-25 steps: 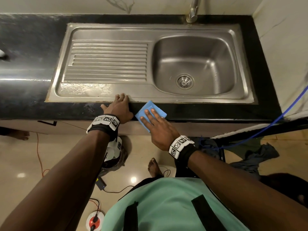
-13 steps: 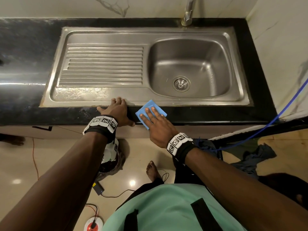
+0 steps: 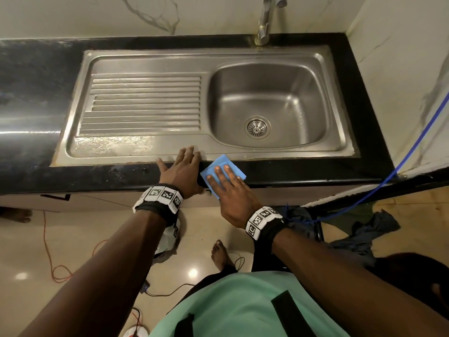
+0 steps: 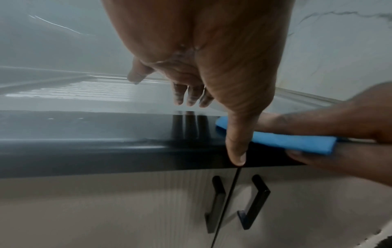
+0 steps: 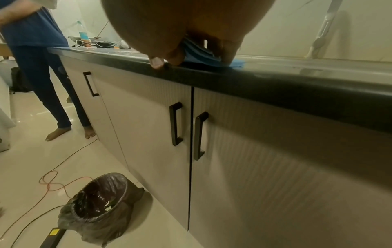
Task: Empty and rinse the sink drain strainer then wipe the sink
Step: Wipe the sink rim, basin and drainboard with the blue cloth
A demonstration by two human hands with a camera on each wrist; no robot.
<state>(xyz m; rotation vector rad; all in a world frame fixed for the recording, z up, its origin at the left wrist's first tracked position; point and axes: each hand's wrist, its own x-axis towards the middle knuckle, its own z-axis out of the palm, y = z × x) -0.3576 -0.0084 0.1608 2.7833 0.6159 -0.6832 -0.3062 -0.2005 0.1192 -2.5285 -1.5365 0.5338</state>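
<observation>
The steel sink (image 3: 145,152) has a ribbed drainboard on the left and its basin on the right. The round drain strainer (image 3: 257,127) sits in the basin floor, below the tap (image 3: 263,25). My left hand (image 3: 181,170) lies flat on the black counter edge, fingertips on the sink rim and its thumb (image 4: 237,151) hanging over the front. Beside it my right hand (image 3: 226,186) presses straight fingers on a folded blue cloth (image 3: 223,164), whose edge (image 4: 292,142) overhangs the counter. The right thumb (image 5: 157,62) lies against the counter's front edge.
A bin with a dark liner (image 5: 101,206) stands on the floor under the counter. Orange and black cables (image 5: 53,182) run across the tiles, and a blue cable (image 3: 413,147) hangs at right. Another person (image 5: 42,67) stands to the left. Dark fabric (image 3: 359,229) lies on the floor.
Both hands stay where they were on the counter edge and the cloth. The left fingers have stretched a little flatter onto the rim. The head view has tilted up slightly.
</observation>
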